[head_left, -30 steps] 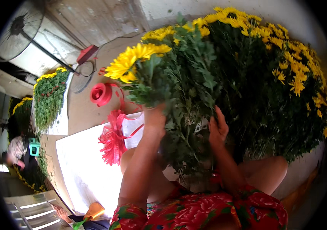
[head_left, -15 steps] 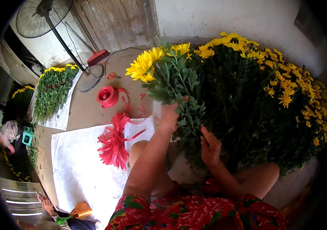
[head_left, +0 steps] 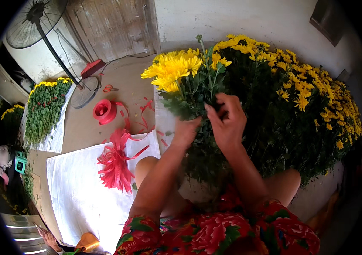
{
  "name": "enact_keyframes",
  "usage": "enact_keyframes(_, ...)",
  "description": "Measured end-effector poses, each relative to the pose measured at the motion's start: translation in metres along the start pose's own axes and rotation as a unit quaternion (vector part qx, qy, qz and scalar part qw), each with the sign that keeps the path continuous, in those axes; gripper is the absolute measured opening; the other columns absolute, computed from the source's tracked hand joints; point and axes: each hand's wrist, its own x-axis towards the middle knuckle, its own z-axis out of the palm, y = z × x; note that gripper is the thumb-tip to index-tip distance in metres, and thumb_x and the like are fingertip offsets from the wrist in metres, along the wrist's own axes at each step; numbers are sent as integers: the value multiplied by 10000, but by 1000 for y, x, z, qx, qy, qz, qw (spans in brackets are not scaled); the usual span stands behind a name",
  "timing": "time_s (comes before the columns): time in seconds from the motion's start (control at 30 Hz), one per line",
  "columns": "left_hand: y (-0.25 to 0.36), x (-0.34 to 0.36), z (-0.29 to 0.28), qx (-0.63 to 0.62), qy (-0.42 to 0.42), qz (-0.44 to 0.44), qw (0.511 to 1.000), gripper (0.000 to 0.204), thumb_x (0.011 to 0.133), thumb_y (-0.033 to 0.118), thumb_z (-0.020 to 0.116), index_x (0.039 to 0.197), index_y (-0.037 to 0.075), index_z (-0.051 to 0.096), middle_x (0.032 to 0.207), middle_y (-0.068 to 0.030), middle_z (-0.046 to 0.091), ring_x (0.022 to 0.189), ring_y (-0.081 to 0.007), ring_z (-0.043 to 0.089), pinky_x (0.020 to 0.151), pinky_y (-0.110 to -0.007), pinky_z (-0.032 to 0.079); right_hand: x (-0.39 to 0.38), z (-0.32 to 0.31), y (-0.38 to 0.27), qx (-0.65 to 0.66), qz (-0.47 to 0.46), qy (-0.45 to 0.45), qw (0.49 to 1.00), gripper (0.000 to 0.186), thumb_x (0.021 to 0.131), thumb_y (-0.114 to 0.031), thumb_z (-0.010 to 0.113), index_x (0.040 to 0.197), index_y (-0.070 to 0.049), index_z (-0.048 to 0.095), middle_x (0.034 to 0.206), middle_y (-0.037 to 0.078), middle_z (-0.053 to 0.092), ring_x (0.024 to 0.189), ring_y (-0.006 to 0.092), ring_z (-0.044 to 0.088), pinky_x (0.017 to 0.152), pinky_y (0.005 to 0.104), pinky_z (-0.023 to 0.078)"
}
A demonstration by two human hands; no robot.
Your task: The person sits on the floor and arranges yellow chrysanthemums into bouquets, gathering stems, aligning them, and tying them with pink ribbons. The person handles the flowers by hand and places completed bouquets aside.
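Observation:
A bunch of yellow chrysanthemums (head_left: 170, 70) stands tilted in front of me, its large heads turned up and to the left. My left hand (head_left: 186, 131) is wrapped round its leafy stems from the left, some fingers hidden by leaves. On the bunch's right side, my right hand (head_left: 230, 121) has bent fingers, with thumb and forefinger at a chrysanthemum stem (head_left: 210, 87); the exact grip is partly hidden. Close by on the right lies a big heap of yellow chrysanthemums (head_left: 291, 91), its stems toward me.
Left of my knee, red ribbon strips (head_left: 117, 161) lie on a white sheet (head_left: 79, 182). Beyond are a red ribbon roll (head_left: 104, 111), orange-handled scissors (head_left: 109, 88), a red broom (head_left: 92, 68) and a standing fan (head_left: 45, 38). More cut flowers (head_left: 47, 112) lie far left, near people.
My right hand has risen from the lower stems to the upper part of the bunch, beside my left hand. The bunch has turned somewhat, and the whole view has shifted.

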Motion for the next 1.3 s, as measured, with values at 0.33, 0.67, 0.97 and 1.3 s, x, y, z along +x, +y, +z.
enact_keyframes(0.33,-1,7,3,-39,67,-10,997,365,812,14,681,1172,2,630,1107,-60,670,999,-179,624,895,-332,494,-18,-7,36,345,118,-50,930,124,935,32,628,1052,-7,612,1031,73,696,905,126,644,787,278,505)
enact_keyframes(0.67,-16,14,-19,-98,87,-46,990,224,870,50,627,1081,-13,661,1045,-55,662,913,-150,593,793,-325,482,-84,-35,64,345,295,-106,885,129,986,-139,612,1074,-73,545,1086,144,695,946,186,649,763,320,508)
enact_keyframes(0.97,-27,6,-16,278,-74,120,950,248,928,92,649,1165,42,704,1212,-75,686,1086,-211,623,999,-335,441,-54,-12,46,115,98,-21,988,503,960,-118,634,1424,7,486,1324,151,593,1161,219,582,988,340,455)
enact_keyframes(1.3,-18,4,2,52,-53,19,997,313,959,93,647,1268,44,659,1227,-63,687,1159,-171,603,1033,-323,423,-52,-5,49,174,124,107,971,396,934,87,584,1329,53,576,1160,82,662,1002,119,598,874,251,485)
